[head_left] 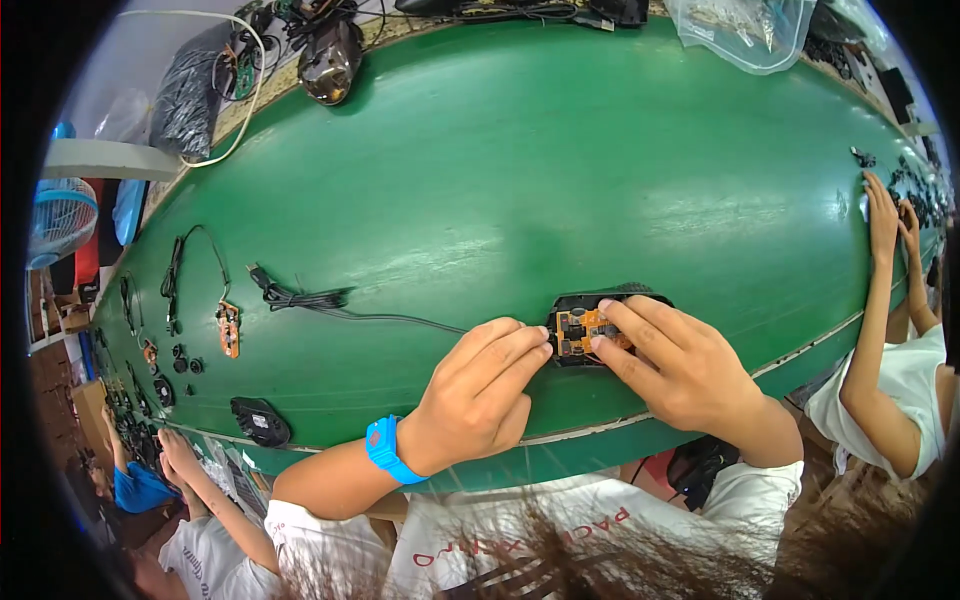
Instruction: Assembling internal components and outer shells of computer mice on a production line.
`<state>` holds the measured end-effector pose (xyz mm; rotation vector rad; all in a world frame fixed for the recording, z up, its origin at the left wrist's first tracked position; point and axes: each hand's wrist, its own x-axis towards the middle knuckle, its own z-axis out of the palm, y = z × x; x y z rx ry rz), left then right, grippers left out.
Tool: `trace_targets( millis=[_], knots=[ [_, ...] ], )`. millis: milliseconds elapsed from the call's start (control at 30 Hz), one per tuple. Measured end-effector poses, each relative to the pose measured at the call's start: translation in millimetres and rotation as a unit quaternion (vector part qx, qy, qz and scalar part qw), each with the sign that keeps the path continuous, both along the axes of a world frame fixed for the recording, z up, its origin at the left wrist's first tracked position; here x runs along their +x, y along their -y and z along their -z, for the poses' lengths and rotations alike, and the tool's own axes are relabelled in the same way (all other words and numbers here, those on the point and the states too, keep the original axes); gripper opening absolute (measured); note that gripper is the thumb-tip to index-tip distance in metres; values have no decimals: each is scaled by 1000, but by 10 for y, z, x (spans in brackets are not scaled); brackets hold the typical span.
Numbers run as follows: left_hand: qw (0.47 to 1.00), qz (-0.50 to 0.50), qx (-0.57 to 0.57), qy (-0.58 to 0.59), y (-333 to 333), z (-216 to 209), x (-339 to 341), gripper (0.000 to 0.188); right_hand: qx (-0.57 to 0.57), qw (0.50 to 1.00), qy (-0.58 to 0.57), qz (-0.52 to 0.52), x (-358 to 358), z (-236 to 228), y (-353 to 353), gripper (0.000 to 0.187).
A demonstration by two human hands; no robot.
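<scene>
In front of me, at the near side of the green table, lies an open black computer mouse base (566, 302) with an orange circuit board (572, 346) in it. My left hand (483, 385) has its fingers pinched at the left end of the mouse, where the cable (410, 319) enters; the fingertips partly hide that spot. From there the cable runs left to a tied bundle (300, 297) with a plug. With bent fingers, my right hand (690, 372) grips the board and the mouse base from the right, covering part of both.
Left on the table are another orange board (229, 330) with its cable, a black mouse shell (260, 421) and several small black parts. A clear plastic bag (745, 35) lies at the far edge. Other people's hands (880, 215) work at the right, others at the left.
</scene>
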<state>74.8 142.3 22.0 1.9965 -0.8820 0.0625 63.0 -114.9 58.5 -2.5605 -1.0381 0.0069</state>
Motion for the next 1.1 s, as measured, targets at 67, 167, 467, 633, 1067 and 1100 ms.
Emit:
trace_targets(
  millis=[67, 167, 467, 633, 1067, 1100],
  knots=[
    [1000, 0, 5, -5, 2, 1, 5, 48, -12, 1000, 20, -13, -7, 32, 18, 40],
    [1000, 2, 8, -12, -5, 13, -1, 48, 0, 1000, -11, 1, -20, -22, -23, 45],
    [999, 6, 44, -1, 40, -1, -12, 49, -8, 1000, 18, 21, -75, 35, -1, 48],
    [999, 6, 50, 11, 68, 6, -7, 51, 0, 999, 29, 38, -80, 40, 3, 48],
    [997, 23, 62, 49, 100, -54, 16, 56, 13, 999, 10, 36, -51, -16, 64, 45],
    [995, 19, 66, 75, 126, -94, 38, 56, 19, 999, 7, 36, -54, -6, 69, 45]
  ],
)
